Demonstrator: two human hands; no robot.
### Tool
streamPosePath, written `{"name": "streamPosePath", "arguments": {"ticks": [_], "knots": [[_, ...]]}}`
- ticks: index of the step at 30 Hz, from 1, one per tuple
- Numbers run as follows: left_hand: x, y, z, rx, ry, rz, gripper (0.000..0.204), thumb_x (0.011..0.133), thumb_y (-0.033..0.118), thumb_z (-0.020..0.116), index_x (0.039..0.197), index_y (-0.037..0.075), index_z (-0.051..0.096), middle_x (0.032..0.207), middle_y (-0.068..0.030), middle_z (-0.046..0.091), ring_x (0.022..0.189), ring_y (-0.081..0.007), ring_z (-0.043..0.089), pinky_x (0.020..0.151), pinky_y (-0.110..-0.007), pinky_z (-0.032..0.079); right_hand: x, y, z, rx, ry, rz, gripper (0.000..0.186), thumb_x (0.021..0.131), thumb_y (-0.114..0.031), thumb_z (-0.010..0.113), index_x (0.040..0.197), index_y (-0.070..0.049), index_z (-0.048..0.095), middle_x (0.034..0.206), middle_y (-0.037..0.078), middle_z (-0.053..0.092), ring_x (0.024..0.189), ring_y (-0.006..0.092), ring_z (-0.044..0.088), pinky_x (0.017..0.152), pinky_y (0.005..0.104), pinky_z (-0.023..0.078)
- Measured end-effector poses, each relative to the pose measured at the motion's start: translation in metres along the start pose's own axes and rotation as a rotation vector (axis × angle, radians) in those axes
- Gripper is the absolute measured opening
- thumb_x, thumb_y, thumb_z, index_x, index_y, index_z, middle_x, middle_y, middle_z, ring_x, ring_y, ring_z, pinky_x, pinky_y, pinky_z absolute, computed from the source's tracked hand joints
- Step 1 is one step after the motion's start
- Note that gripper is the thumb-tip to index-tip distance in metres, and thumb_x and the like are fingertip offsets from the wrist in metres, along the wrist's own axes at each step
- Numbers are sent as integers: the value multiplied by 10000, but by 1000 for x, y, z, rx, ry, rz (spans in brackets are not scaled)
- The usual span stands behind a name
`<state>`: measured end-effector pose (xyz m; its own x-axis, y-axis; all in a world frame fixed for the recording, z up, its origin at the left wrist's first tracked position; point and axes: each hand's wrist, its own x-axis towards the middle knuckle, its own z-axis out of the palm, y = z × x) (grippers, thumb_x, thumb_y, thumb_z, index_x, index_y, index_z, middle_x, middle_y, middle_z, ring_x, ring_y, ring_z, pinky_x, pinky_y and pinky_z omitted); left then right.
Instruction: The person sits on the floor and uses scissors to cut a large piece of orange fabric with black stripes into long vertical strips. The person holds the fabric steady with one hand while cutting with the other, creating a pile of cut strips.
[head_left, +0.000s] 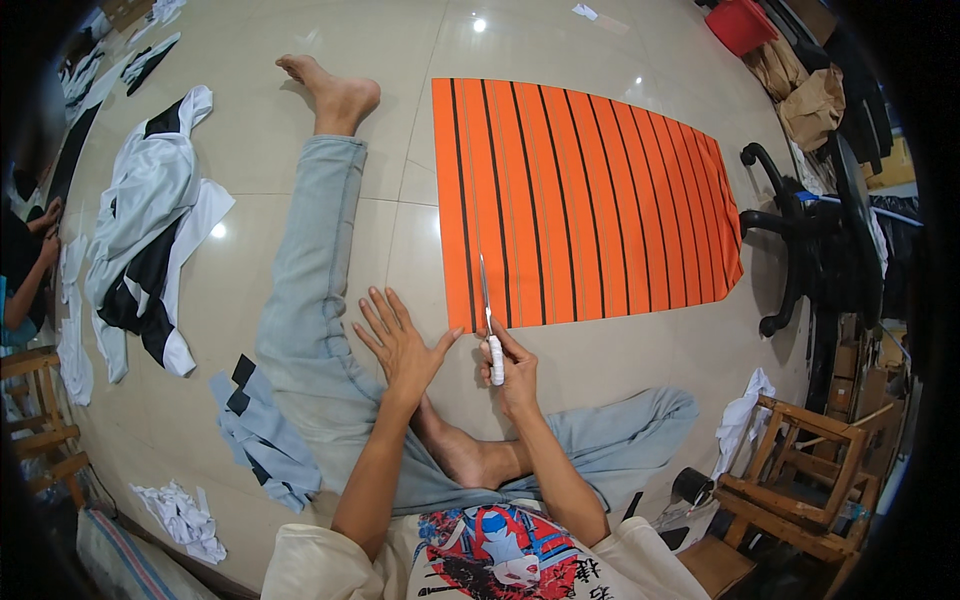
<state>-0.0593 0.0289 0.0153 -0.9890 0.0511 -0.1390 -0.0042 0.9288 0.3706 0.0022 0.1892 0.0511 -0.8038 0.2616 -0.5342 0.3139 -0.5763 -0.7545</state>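
Note:
A large orange fabric sheet with black stripes lies flat on the floor in front of me. My right hand is closed round the white-wrapped handle of a pair of scissors. Their blades point away from me over the sheet's near edge, close to its left corner, along a black stripe. My left hand lies with fingers spread on the floor, left of that corner, its thumb tip at the sheet's near edge.
White and black garments lie on the tiles at left, with a grey-blue cloth by my leg. At right stand an office chair base and a wooden stool. Another person's hands show at far left.

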Motion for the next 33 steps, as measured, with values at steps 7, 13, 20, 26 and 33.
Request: {"name": "streamPosePath", "arguments": {"ticks": [7,13,20,26,33], "knots": [[0,0,0,0,15,1,1338,785,791,633,1583,-111,50,1662,-323,-53,1531,-494,-136,1155,-700,-90,5,-7,0,81,-18,15,524,883,-50,755,1386,-27,610,1104,113,713,564,81,572,460,214,430],[1,3,-3,-5,-16,-24,1336,785,789,634,1583,-110,53,1664,-319,-51,1532,-492,-134,1158,-698,-90,23,-20,15,43,-1,-2,484,928,-57,662,1399,20,577,1056,131,697,558,98,537,461,226,403],[1,4,-7,32,-61,-27,1362,785,804,624,1584,-98,-13,1659,-320,-93,1529,-480,-164,1161,-680,-119,33,-20,18,38,-12,-25,486,934,-42,664,1407,20,570,1123,148,694,565,101,537,477,232,416],[1,2,-4,37,-48,-21,1362,787,803,623,1583,-97,-19,1657,-324,-93,1526,-488,-164,1155,-687,-120,35,-18,17,-4,-8,16,538,899,-25,724,1414,0,570,1126,134,700,568,91,548,449,218,426],[3,0,-3,37,-38,-11,1358,789,805,620,1583,-101,-6,1656,-329,-79,1527,-497,-142,1155,-694,-101,37,-27,20,128,-21,3,521,898,-61,744,1391,2,589,979,94,711,558,93,570,441,227,421]]}}
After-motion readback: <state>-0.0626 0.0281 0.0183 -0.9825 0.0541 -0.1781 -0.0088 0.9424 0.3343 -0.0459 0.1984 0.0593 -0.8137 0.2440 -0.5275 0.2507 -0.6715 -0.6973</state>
